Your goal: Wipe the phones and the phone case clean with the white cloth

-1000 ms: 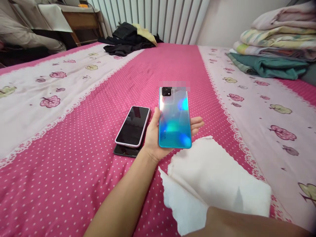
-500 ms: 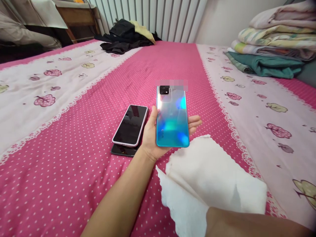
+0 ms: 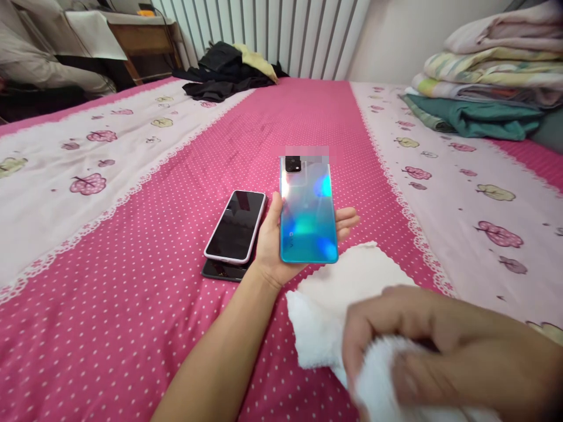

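Note:
On the palm of my left hand point(image 3: 271, 249) lies a smartphone point(image 3: 308, 214), its shiny silver-to-blue back facing me and the camera block at its top left. My thumb presses along its left edge, while the fingertips stick out past the right edge. My right hand point(image 3: 422, 346), blurred by motion, is closed around a bunched piece of white cloth point(image 3: 378, 369) at the lower right. More white cloth point(image 3: 338, 281) spreads on the bed behind it. Left of my left wrist, a phone with a pale rim point(image 3: 236, 225) rests on top of a dark phone point(image 3: 224, 270).
A pink dotted bedspread point(image 3: 132, 305) lies under everything. Black and yellow clothes point(image 3: 229, 67) are heaped at the far edge, before a white radiator point(image 3: 264, 35). Folded bedding point(image 3: 484, 76) is stacked at the right. A wooden desk point(image 3: 141, 44) stands at the far left.
My right hand has come into view at the lower right, gripping part of the white cloth and bunching it. The phone in my left hand has barely moved.

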The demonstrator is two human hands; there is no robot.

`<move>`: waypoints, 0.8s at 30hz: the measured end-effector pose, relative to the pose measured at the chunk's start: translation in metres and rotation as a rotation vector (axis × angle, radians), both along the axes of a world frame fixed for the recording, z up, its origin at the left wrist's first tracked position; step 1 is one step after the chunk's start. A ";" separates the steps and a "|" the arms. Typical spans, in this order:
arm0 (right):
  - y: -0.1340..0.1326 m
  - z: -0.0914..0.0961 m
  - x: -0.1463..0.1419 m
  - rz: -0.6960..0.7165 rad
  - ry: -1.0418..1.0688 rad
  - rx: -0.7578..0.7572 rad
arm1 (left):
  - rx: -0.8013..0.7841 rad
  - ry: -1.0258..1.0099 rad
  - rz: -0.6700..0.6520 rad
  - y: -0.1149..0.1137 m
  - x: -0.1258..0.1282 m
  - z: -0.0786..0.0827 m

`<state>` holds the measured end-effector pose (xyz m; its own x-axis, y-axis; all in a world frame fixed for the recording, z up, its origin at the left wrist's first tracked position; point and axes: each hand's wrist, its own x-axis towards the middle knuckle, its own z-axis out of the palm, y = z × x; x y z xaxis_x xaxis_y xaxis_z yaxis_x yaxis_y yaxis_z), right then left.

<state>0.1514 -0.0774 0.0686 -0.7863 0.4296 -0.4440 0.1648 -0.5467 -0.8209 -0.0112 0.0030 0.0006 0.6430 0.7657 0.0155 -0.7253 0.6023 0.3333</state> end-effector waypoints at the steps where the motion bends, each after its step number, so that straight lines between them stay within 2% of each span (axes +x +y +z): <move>1: 0.001 -0.003 0.000 -0.078 -0.009 -0.068 | 0.001 0.004 0.006 0.000 0.000 0.000; 3: 0.002 -0.008 -0.001 -0.180 0.017 -0.177 | -0.005 0.016 0.020 0.001 -0.001 -0.001; 6: 0.005 -0.011 -0.005 -0.226 0.057 -0.213 | -0.003 0.032 0.033 0.003 -0.001 -0.002; 13: 0.017 -0.007 -0.008 -0.175 0.056 -0.067 | 0.023 0.045 0.035 0.003 -0.002 -0.002; 19: 0.014 -0.007 -0.012 -0.125 -0.042 0.061 | 0.024 0.030 0.032 0.003 -0.002 -0.001; 24: 0.016 -0.008 -0.018 -0.119 -0.084 0.064 | 0.038 0.038 0.035 0.003 -0.002 -0.002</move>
